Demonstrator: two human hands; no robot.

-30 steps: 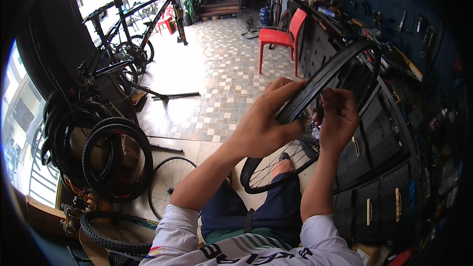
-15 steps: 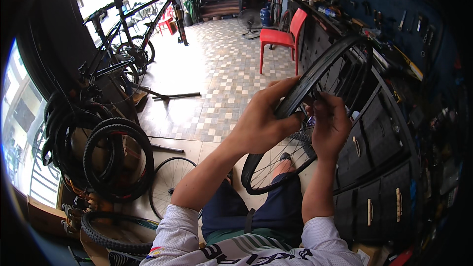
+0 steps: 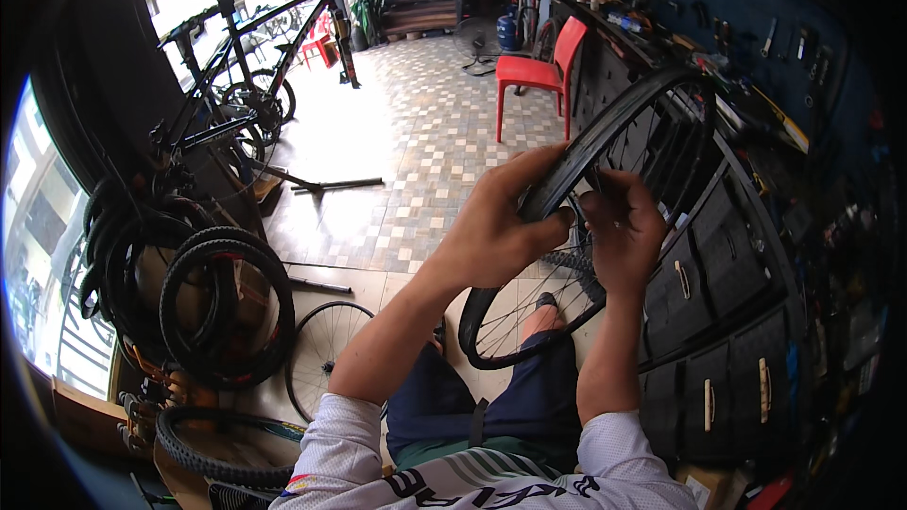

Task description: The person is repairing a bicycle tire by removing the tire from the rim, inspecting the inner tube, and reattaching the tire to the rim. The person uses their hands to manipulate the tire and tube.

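A bicycle wheel [image 3: 616, 123] with a black tyre and thin spokes is held up tilted in front of me, its lower part close to my knees. My left hand [image 3: 501, 222] is wrapped round the tyre and rim on the left side, thumb toward the spokes. On the inner side of the rim, my right hand [image 3: 625, 236] has its fingers curled toward the thumb, beside a thin dark stem-like piece. What its fingertips pinch, if anything, is too small to make out.
Several tyres [image 3: 227, 255] and a bare wheel [image 3: 331, 345] lie to my left, below a bicycle on a stand [image 3: 231, 66]. A red chair [image 3: 534, 73] stands ahead. Black drawers [image 3: 723, 283] and a cluttered workbench run along the right, under wall-hung tools.
The wheel's lower part has shifted slightly left. My left hand has moved a little left with it, and my right hand's fingers have opened slightly and turned near the rim.
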